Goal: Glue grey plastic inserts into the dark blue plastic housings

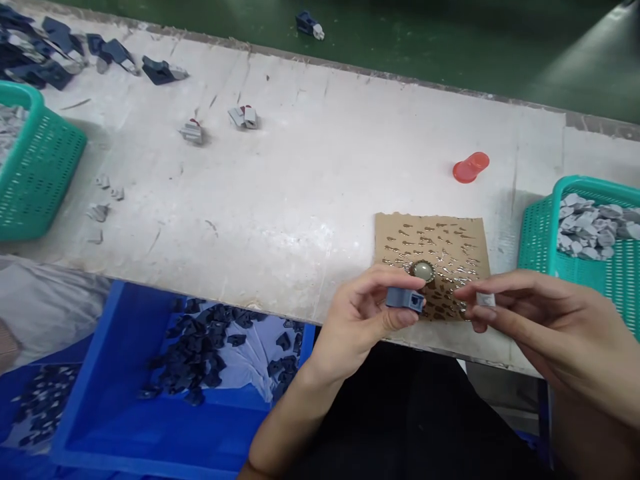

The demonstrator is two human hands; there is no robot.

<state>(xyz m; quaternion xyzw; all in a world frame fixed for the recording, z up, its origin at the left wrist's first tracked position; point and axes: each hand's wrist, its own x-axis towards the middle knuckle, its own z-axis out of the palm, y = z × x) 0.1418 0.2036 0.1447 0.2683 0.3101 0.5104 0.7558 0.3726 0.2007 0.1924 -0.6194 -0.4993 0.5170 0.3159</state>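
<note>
My left hand [357,327] pinches a small blue-grey plastic block [405,299] between thumb and fingers, its square socket facing me. My right hand [543,317] is closed in a pinch on a pale grey piece [485,300], which is partly hidden and sits just beside the block without touching it.

Both are held over a cardboard sheet [433,260] with shiny brown smears, lying at the front edge of a scuffed white table [300,200]. A round metal-rimmed cap [423,271] sits on the sheet, right behind the block.

Farther along the table, a red plastic cup [471,167] lies on its side. A green basket [580,230] of grey pieces stands to my right, and another green basket [37,163] to my left. Assembled parts [243,117] lie on the table, and a blue bin [150,407] of dark blue parts sits below its edge.
</note>
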